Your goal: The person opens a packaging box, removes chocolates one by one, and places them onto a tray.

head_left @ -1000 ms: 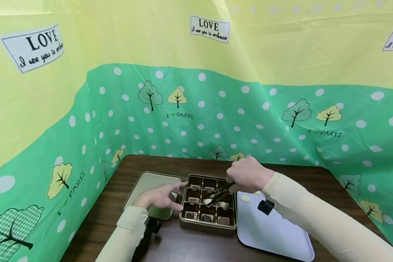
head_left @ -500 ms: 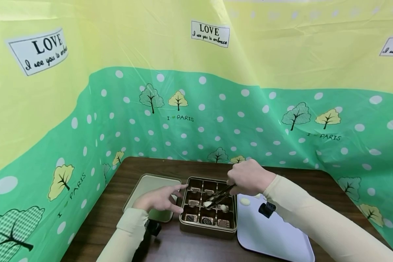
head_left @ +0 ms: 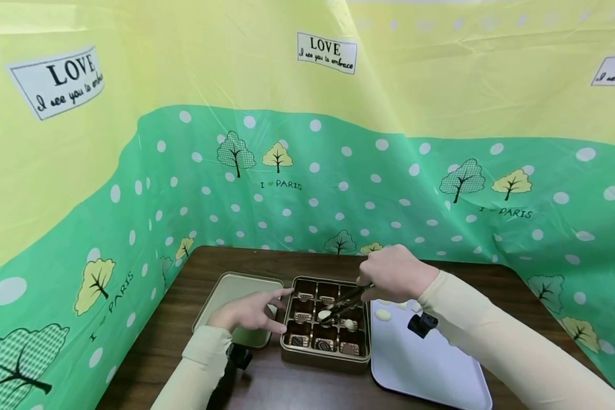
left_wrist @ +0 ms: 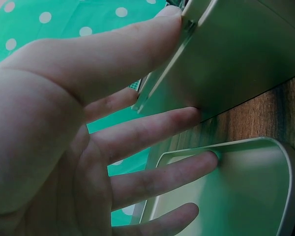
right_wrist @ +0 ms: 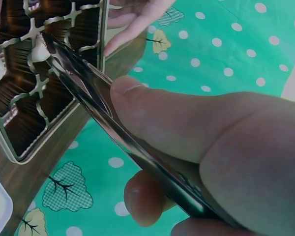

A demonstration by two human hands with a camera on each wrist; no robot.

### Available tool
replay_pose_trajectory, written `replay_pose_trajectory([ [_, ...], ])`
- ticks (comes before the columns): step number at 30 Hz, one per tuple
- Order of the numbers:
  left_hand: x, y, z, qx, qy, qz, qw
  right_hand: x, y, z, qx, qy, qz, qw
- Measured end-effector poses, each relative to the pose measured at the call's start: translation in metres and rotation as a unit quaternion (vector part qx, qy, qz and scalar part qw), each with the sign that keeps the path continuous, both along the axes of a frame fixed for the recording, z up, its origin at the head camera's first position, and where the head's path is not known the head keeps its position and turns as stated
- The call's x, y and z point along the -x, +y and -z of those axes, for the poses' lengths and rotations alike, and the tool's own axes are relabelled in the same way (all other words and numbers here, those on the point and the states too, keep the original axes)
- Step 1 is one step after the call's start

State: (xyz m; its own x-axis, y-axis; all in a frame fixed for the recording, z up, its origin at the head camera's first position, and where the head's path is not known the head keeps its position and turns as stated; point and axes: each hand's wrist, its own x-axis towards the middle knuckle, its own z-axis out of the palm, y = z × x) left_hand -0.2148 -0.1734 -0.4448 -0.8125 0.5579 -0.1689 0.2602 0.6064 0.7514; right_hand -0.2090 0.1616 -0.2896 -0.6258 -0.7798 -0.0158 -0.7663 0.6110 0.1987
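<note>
My right hand [head_left: 393,273] grips dark metal tongs [right_wrist: 115,130] between thumb and fingers. The tongs' tips reach down into the middle compartment of a square tin [head_left: 324,364] with a brown divided insert. At those tips sits a white piece [head_left: 324,314], perhaps a chocolate; whether they still pinch it I cannot tell. Another white piece [head_left: 349,324] lies one compartment to the right, and several brown chocolates [head_left: 324,344] fill the front row. My left hand [head_left: 250,310] lies spread at the tin's left wall, thumb and a finger touching its rim. My right hand covers the tin's back-right corner.
The tin's lid [head_left: 236,285] lies left of the tin, partly beneath my left hand. A white tray [head_left: 425,359] to the right carries pale oval pieces [head_left: 382,315] near its far end. The brown wooden table [head_left: 154,341] ends at a green and yellow curtain [head_left: 307,171].
The tongs' tips have shifted slightly, and more of the white piece in the middle compartment shows. My right hand has moved a little to the right; my left hand stays.
</note>
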Motion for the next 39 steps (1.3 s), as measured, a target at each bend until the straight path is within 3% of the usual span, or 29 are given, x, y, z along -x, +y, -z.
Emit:
replay_pose_trajectory([
  [7, 0.002, 0.001, -0.005, 0.002, 0.008, 0.002, 1.0, -0.003, 0.007, -0.014, 0.016, 0.007, -0.002, 0.9998],
  [15, 0.001, 0.001, -0.007, 0.008, 0.011, 0.006, 0.9999, -0.01, 0.018, -0.024, 0.027, -0.002, 0.027, 0.9993],
  [28, -0.001, 0.003, -0.003, 0.0, -0.004, 0.005, 1.0, -0.017, 0.045, -0.033, 0.043, -0.002, 0.043, 0.9981],
  [39, -0.003, 0.003, -0.004, -0.007, -0.014, -0.001, 0.9999, -0.022, 0.088, -0.031, 0.05, -0.017, 0.1, 0.9936],
])
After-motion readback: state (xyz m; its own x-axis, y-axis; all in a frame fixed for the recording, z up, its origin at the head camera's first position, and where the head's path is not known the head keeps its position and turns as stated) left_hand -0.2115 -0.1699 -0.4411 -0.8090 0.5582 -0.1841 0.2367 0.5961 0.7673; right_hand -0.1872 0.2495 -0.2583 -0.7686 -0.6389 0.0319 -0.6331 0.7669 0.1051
